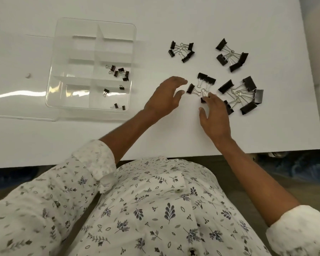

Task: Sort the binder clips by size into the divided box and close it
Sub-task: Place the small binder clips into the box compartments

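A clear divided box (63,52) lies open on the white table at the left, its lid (11,100) folded out flat beside it. Small black binder clips (120,72) sit in one right-hand compartment, and tinier clips (106,91) lie in the compartment nearest me. Between my hands lies a cluster of medium clips (203,81). My left hand (166,97) hovers open just left of it, holding nothing. My right hand (213,115) rests its fingertips on one clip (203,99) at the cluster's near edge; whether it grips the clip is unclear.
Three more clip piles lie on the table: a small-medium one (181,51) further back, a larger one (232,55) at the back right, and the largest clips (242,97) right of my right hand. The table's front edge (248,153) runs just below my forearms.
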### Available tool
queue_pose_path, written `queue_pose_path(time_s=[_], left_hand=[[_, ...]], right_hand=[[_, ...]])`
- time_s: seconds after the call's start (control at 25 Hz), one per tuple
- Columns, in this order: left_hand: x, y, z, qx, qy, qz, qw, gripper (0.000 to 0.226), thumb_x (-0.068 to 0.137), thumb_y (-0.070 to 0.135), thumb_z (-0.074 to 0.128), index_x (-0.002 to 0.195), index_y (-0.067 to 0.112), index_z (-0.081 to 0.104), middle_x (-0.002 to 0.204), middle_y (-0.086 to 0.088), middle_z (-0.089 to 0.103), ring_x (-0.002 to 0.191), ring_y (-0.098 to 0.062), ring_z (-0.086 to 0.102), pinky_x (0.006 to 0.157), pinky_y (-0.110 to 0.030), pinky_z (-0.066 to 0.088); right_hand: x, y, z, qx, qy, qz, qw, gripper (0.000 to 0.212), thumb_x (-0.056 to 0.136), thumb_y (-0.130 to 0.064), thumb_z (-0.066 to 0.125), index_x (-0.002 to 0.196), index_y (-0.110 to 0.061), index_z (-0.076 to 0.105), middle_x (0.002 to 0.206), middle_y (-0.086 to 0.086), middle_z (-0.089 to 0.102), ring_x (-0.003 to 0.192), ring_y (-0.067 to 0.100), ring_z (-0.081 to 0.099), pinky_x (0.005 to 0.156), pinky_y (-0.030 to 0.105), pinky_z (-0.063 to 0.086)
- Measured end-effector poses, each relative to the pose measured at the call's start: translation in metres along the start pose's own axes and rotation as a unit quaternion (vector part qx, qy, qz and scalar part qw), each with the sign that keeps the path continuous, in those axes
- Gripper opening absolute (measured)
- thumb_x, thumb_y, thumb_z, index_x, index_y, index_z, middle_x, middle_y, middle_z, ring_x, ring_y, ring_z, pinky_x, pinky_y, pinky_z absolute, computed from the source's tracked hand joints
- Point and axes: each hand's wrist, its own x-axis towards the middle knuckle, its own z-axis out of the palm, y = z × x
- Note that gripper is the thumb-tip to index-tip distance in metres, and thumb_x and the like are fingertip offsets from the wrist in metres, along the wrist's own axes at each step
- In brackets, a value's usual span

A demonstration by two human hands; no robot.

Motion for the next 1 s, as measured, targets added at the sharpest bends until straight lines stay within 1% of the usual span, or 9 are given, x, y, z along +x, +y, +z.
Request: queue_pose_path(time_s=[0.12,0.24,0.4,0.48,0.6,0.68,0.76,0.84,1.0], left_hand=[[0.017,0.006,0.028,0.081,-0.104,0.027,0.991,0.043,0.101,0.008,0.053,0.143,0.003,0.052,0.155,-0.013,0.045,0.149,-0.029,0.034,0.121,-0.032,0.026],[0.025,0.001,0.044,0.157,-0.155,0.049,0.974,0.042,0.102,0.006,0.050,0.144,0.004,0.051,0.157,-0.011,0.041,0.150,-0.029,0.030,0.119,-0.040,0.036],[0.016,-0.009,0.046,0.201,-0.089,0.055,0.974,0.029,0.099,0.002,0.056,0.125,0.007,0.067,0.132,-0.009,0.062,0.124,-0.030,0.053,0.085,-0.049,0.058],[0.011,-0.011,0.043,0.192,-0.067,0.033,0.979,0.028,0.098,0.002,0.055,0.121,0.009,0.070,0.127,-0.007,0.064,0.118,-0.029,0.055,0.081,-0.046,0.058],[0.005,-0.003,0.036,0.072,0.008,-0.065,0.995,0.027,0.098,0.005,0.054,0.118,0.009,0.072,0.121,-0.007,0.068,0.113,-0.025,0.061,0.094,-0.034,0.052],[0.003,0.002,0.029,-0.026,0.081,-0.145,0.986,0.023,0.098,0.010,0.057,0.114,0.011,0.074,0.116,-0.003,0.072,0.104,-0.016,0.066,0.092,-0.028,0.053],[0.006,0.004,0.016,-0.132,0.109,-0.224,0.959,0.021,0.097,0.016,0.061,0.111,0.014,0.076,0.110,0.001,0.075,0.094,-0.014,0.071,0.089,-0.028,0.057],[0.011,0.004,-0.006,-0.243,0.130,-0.265,0.924,0.021,0.096,0.018,0.063,0.111,0.013,0.076,0.105,-0.003,0.077,0.094,-0.018,0.073,0.092,-0.036,0.060],[0.031,-0.004,-0.073,-0.379,0.189,-0.247,0.872,0.021,0.096,0.011,0.066,0.115,0.004,0.073,0.098,-0.003,0.077,0.092,-0.015,0.073,0.094,-0.032,0.060]], right_hand=[[-0.001,0.003,0.001,-0.008,0.002,-0.005,1.000,0.036,0.100,-0.020,0.060,0.135,-0.010,0.059,0.145,0.009,0.055,0.137,0.023,0.046,0.111,0.021,0.031],[0.000,0.000,0.001,0.020,0.035,-0.025,0.999,0.021,0.098,-0.019,0.064,0.117,-0.010,0.063,0.121,0.005,0.062,0.114,0.022,0.057,0.095,0.027,0.049],[0.003,0.002,0.001,0.041,0.057,-0.039,0.997,0.012,0.096,-0.014,0.066,0.107,-0.010,0.064,0.108,0.004,0.063,0.099,0.020,0.058,0.085,0.035,0.052],[0.003,0.001,0.000,0.075,0.058,-0.037,0.995,0.017,0.095,-0.014,0.067,0.112,-0.010,0.065,0.111,0.004,0.065,0.100,0.018,0.059,0.087,0.033,0.054],[0.011,-0.013,-0.002,0.223,0.050,0.028,0.973,0.026,0.095,-0.017,0.069,0.119,-0.010,0.067,0.114,0.002,0.069,0.099,0.010,0.066,0.086,0.024,0.058],[0.023,-0.029,-0.002,0.326,0.023,0.110,0.939,0.022,0.095,-0.020,0.068,0.116,-0.013,0.071,0.109,-0.002,0.074,0.097,0.008,0.069,0.090,0.026,0.059],[0.041,-0.048,-0.004,0.449,-0.024,0.194,0.872,0.019,0.097,-0.019,0.065,0.114,-0.015,0.073,0.103,-0.002,0.074,0.095,0.010,0.069,0.092,0.030,0.059],[0.060,-0.069,-0.006,0.532,-0.068,0.221,0.814,0.020,0.099,-0.016,0.062,0.115,-0.011,0.073,0.103,0.006,0.072,0.094,0.012,0.067,0.093,0.031,0.059],[0.102,-0.124,-0.002,0.575,-0.133,0.194,0.783,0.020,0.101,-0.014,0.060,0.115,-0.005,0.071,0.105,0.012,0.069,0.094,0.021,0.069,0.096,0.036,0.060]])
